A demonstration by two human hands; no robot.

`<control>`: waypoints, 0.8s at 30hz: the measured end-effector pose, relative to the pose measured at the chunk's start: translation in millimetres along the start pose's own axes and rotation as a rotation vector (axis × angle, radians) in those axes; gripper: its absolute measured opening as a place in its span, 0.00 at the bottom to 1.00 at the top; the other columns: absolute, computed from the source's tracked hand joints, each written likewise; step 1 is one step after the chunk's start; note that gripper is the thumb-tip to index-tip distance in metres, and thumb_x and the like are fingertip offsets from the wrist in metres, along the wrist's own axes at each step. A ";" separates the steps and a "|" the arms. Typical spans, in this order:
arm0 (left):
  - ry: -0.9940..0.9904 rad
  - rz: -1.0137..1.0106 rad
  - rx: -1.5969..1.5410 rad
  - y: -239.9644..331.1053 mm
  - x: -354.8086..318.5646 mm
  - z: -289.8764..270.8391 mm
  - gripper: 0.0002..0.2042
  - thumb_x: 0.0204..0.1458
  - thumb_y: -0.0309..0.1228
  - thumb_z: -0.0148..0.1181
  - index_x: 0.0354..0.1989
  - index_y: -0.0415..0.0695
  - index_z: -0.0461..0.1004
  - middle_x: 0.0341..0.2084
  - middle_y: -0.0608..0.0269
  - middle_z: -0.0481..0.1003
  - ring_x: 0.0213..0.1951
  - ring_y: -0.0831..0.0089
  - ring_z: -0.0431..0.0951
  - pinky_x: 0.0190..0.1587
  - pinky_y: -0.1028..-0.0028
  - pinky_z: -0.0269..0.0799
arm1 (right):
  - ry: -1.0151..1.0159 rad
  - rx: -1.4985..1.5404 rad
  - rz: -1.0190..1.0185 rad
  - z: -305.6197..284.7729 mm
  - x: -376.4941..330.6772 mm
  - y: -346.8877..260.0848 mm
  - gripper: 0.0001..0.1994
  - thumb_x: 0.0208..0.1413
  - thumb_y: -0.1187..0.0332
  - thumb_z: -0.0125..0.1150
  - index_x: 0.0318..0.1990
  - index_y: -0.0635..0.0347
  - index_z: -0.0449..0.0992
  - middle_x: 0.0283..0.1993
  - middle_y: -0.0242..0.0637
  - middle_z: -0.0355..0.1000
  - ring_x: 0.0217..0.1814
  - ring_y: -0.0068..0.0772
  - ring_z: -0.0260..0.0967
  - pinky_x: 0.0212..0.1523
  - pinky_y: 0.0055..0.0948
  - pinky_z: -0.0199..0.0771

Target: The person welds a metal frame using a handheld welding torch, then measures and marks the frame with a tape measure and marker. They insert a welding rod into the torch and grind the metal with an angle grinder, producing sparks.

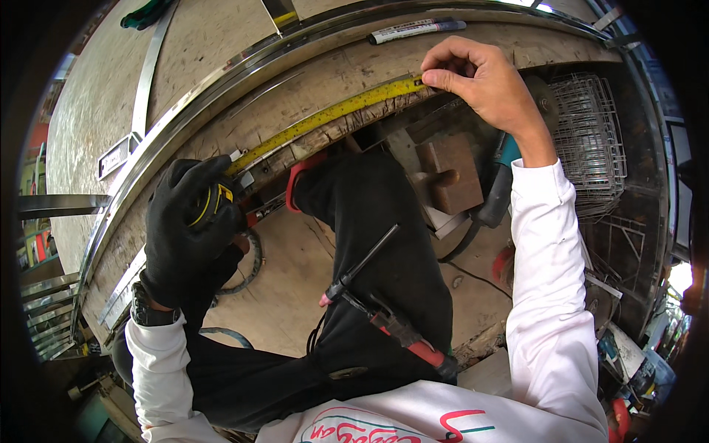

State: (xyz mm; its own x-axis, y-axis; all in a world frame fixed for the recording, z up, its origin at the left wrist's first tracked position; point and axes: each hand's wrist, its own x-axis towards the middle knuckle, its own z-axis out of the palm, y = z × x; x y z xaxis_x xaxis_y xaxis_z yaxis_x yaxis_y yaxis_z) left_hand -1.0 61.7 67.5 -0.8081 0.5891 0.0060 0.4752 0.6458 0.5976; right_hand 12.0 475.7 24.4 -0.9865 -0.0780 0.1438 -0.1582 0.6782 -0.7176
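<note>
My left hand [188, 221], in a black glove, grips the black and yellow case of a tape measure at the left end of the bench edge. Its yellow blade [325, 117] runs along the worn wooden bench edge toward the upper right. My bare right hand [480, 77] pinches the blade's far end down on the wood with thumb and fingertips. A shiny curved metal strip [244, 63] lies on the bench just beyond the blade.
A marker pen [417, 29] lies on the bench top beyond my right hand. Under the bench stand wooden blocks [447, 170], a teal power tool [498, 188] and a wire rack [591, 140]. A welding electrode holder [384, 310] rests on my black-trousered leg. Metal strips [144, 81] lie at left.
</note>
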 end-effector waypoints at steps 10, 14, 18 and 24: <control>-0.017 -0.062 0.017 -9.7 -4.1 -4.8 0.25 0.48 0.27 0.65 0.58 0.36 0.76 0.44 0.50 0.75 0.46 0.56 0.78 0.52 0.63 0.73 | 0.069 0.013 -0.028 13.2 -2.6 -1.2 0.07 0.60 0.69 0.72 0.44 0.56 0.83 0.34 0.20 0.75 0.33 0.14 0.63 0.37 0.19 0.66; 0.016 -0.049 0.003 -18.7 -11.3 -4.1 0.26 0.48 0.25 0.65 0.59 0.36 0.76 0.45 0.51 0.75 0.48 0.57 0.79 0.54 0.64 0.73 | 0.117 0.001 -0.048 10.1 1.5 1.8 0.09 0.60 0.69 0.70 0.47 0.56 0.84 0.37 0.21 0.78 0.34 0.14 0.64 0.36 0.20 0.67; -0.002 -0.015 0.037 -17.5 -9.0 -7.4 0.26 0.48 0.24 0.65 0.60 0.37 0.75 0.46 0.51 0.75 0.48 0.59 0.79 0.54 0.65 0.73 | 0.406 -0.146 -0.154 6.7 26.9 24.1 0.11 0.62 0.69 0.68 0.50 0.53 0.85 0.42 0.25 0.81 0.37 0.19 0.70 0.36 0.22 0.69; 0.006 -0.052 -0.034 -17.2 -11.3 -7.3 0.26 0.48 0.25 0.65 0.59 0.37 0.75 0.45 0.51 0.75 0.48 0.58 0.79 0.54 0.65 0.73 | 0.417 -0.624 -0.193 2.1 35.3 -2.3 0.10 0.64 0.63 0.68 0.42 0.61 0.82 0.42 0.41 0.80 0.43 0.41 0.74 0.48 0.45 0.73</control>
State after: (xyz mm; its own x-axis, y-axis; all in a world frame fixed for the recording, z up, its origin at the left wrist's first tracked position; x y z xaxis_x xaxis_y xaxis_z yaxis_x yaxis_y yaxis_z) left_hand -2.6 40.4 63.0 -0.8332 0.5526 -0.0209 0.4209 0.6583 0.6241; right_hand -22.5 469.8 29.6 -0.8271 -0.0388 0.5608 -0.1507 0.9764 -0.1548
